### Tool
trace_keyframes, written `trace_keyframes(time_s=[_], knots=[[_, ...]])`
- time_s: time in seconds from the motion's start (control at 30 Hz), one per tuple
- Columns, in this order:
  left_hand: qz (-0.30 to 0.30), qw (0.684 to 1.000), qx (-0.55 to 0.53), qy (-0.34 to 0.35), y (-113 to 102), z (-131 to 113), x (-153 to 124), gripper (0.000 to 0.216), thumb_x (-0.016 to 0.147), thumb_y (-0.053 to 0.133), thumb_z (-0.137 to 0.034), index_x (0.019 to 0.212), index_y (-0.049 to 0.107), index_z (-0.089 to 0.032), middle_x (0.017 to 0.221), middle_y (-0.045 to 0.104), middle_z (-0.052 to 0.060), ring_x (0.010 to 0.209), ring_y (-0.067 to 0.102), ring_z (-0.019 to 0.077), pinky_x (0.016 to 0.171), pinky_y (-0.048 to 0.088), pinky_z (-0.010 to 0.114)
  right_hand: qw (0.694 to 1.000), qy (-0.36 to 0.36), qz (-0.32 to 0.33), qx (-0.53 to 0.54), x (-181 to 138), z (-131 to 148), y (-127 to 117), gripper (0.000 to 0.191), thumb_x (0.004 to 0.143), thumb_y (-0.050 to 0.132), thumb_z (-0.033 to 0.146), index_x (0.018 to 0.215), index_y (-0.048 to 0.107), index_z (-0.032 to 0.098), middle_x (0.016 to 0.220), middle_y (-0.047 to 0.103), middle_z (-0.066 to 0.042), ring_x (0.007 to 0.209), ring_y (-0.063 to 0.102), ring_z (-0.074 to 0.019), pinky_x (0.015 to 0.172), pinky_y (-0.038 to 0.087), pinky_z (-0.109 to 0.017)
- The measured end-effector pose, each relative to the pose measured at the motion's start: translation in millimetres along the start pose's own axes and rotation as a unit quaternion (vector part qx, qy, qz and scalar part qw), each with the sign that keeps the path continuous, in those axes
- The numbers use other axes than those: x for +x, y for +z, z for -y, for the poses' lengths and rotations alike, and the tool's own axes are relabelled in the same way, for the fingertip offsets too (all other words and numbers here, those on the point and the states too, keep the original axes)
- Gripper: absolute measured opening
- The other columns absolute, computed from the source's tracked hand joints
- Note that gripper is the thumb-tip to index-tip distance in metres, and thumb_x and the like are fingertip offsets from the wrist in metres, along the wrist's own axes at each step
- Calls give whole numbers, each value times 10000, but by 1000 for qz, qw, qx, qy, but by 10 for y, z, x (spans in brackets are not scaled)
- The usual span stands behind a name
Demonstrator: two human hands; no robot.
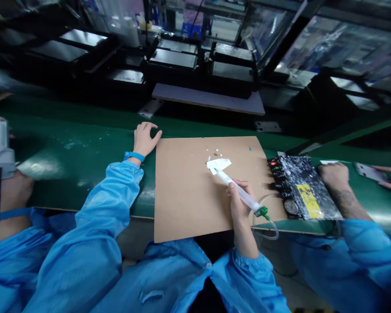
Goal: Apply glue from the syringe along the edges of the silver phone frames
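Note:
My right hand [241, 202] is wrapped round a translucent dispensing syringe [237, 189], held tilted over a brown cardboard sheet [182, 191]. The syringe's narrow tip points at a small white paper piece [222, 164] lying on the cardboard; whether they touch I cannot tell. At its rear end sits a green cap [263, 211] with a clear tube [273, 232] trailing from it. My left hand [145, 139] rests on the green bench beside the cardboard's far left corner. Its thumb and fingers are apart with nothing between them, and a blue band [134, 155] circles the wrist.
A dispenser control box [299, 187] with knobs, a gauge and a yellow label stands right of the cardboard. Co-workers' hands show at both sides, one [335, 176] beside the box. Dark trays [171, 65] and a pale board [208, 99] lie behind the green bench [68, 152].

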State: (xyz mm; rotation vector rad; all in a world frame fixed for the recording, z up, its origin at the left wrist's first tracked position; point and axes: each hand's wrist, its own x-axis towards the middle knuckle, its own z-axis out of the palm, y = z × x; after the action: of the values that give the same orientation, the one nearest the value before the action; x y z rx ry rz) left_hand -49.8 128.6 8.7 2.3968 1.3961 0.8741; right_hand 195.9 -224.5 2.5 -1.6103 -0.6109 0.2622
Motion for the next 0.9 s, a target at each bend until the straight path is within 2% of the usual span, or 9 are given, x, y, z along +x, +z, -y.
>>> trace_keyframes(time_s=[0.1,0.23,0.33,0.43,0.57,0.7,0.8,0.9], knots=[[33,998,-2,61,21,-229,-85,248,1031,587,-433,1176,660,-246,1357,691,145,1266,607,376,1086,476,543,999,3,-36,-12,94,-8,-102,551,821,872,712,964,722,202,752,767,-50,619,712,-225,573,572,-343],[101,980,-35,165,93,-640,-326,293,1079,532,-468,1142,709,-242,1214,729,128,1172,650,333,1054,504,514,998,6,-61,-24,161,-62,-211,533,834,878,690,965,743,191,810,784,-75,666,719,-231,610,581,-359],[166,957,-53,230,184,-964,-580,347,1104,519,-497,1181,748,-248,1201,737,120,1159,665,317,1028,526,496,999,5,-7,-40,147,-88,-229,446,887,889,617,1041,798,209,907,817,-125,745,754,-247,650,584,-366],[208,941,-37,262,258,-1184,-782,372,1121,507,-486,1262,761,-253,1255,735,120,1158,663,311,1002,537,496,998,-4,40,-40,124,-71,-209,404,908,898,567,1138,820,245,1007,833,-118,833,778,-257,717,613,-369],[208,937,-26,280,302,-1279,-876,372,1127,521,-449,1322,760,-240,1253,726,123,1164,658,299,994,544,480,997,-12,60,-48,130,-33,-171,485,919,866,608,1196,807,215,1075,829,-102,882,770,-260,742,624,-372],[198,936,-39,288,324,-1262,-877,346,1129,548,-417,1341,763,-250,1214,726,103,1103,658,272,977,547,458,996,-9,71,-60,141,-46,-176,483,930,839,628,1165,808,208,1040,828,-98,848,750,-254,713,582,-354],[189,933,-55,303,340,-1249,-882,301,1131,553,-369,1294,777,-252,1173,734,92,1066,666,256,942,545,436,994,13,81,-69,136,-85,-214,459,935,834,630,1127,801,214,1001,824,-92,807,737,-250,667,554,-336],[181,930,-60,313,341,-1250,-892,211,1101,584,-311,1163,772,-238,1143,740,82,1059,673,252,929,537,421,993,21,94,-68,131,-121,-240,421,928,839,617,1078,788,227,947,809,-75,754,711,-238,620,519,-323]])
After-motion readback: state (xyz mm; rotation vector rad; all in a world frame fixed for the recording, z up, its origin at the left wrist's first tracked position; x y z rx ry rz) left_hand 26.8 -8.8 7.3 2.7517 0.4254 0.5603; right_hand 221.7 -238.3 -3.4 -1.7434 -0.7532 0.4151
